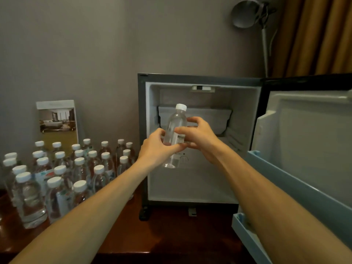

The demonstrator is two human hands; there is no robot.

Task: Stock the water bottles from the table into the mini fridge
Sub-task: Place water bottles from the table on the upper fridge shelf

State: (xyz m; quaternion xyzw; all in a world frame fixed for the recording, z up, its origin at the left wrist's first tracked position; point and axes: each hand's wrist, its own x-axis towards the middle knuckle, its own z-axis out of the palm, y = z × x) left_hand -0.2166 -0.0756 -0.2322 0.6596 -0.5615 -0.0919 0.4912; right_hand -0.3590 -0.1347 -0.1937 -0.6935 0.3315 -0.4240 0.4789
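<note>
Two bare forearms are being stretched forward over a dark reddish-brown wooden counter [171,235]. At the near right, pale blue plastic door shelves [304,189] are being carried by the white-lined fridge door [314,140], which is being held wide open to the right. On the left part of the counter, a crowd of clear plastic water bottles with white caps [62,168] is being kept upright and close together, the farthest ones just beside the fridge's left side.

Beyond them, a single clear plastic bottle with a white screw cap [176,122] is being held in the air by both hands, nearly upright, in front of the open compartment and not resting on any shelf. The grip of the left hand [158,149] is being clamped around its lower half from the left. The grip of the right hand [200,138] is being closed on its labelled middle from the right.

Behind the bottle, a small grey mini fridge with a white interior [142,130] is being borne by the counter. Farther back, a printed card with a room photograph [57,121] is being propped against the grey wall [95,54]. Farthest off, a grey metal lamp [247,14] is being flanked by an ochre striped curtain [314,35].
</note>
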